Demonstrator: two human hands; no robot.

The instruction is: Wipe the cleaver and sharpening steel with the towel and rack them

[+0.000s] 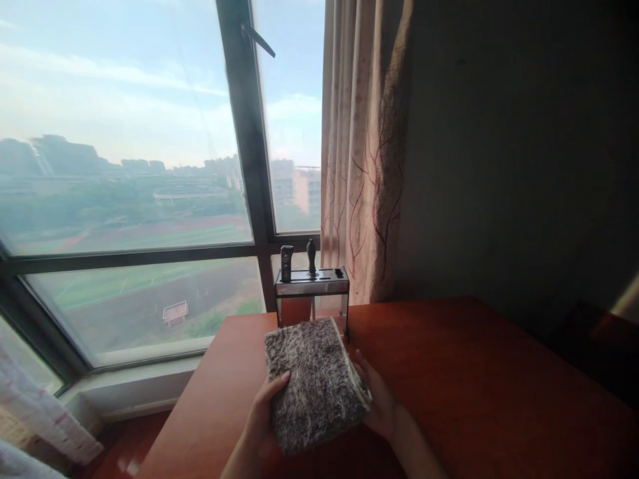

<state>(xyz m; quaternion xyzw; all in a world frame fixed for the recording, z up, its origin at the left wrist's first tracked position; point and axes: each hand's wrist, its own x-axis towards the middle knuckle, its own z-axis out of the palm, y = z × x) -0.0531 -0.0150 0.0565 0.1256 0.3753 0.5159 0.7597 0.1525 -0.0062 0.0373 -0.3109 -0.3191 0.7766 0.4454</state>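
A thick, folded fuzzy cloth [314, 382], mottled grey and whitish, is held up above the near part of the table. My left hand [267, 412] grips its left side, thumb lying on top and the other fingers hidden underneath. At the right edge, where the pale folded layers show, my right hand [382, 406] holds the cloth from the side. Some of the right hand's fingers are out of sight behind it. Just beyond the cloth stands a clear-sided knife holder [312, 287] with a dark handle [311, 256] and another black handle [286, 263] sticking up from its top.
The reddish-brown wooden table [449, 372] stretches to the right and back. Behind it are a beige curtain [362, 153] with red branch patterns and a large dark-framed window [259, 166]. A second patterned curtain [44, 399] hangs at lower left. The right wall is dark.
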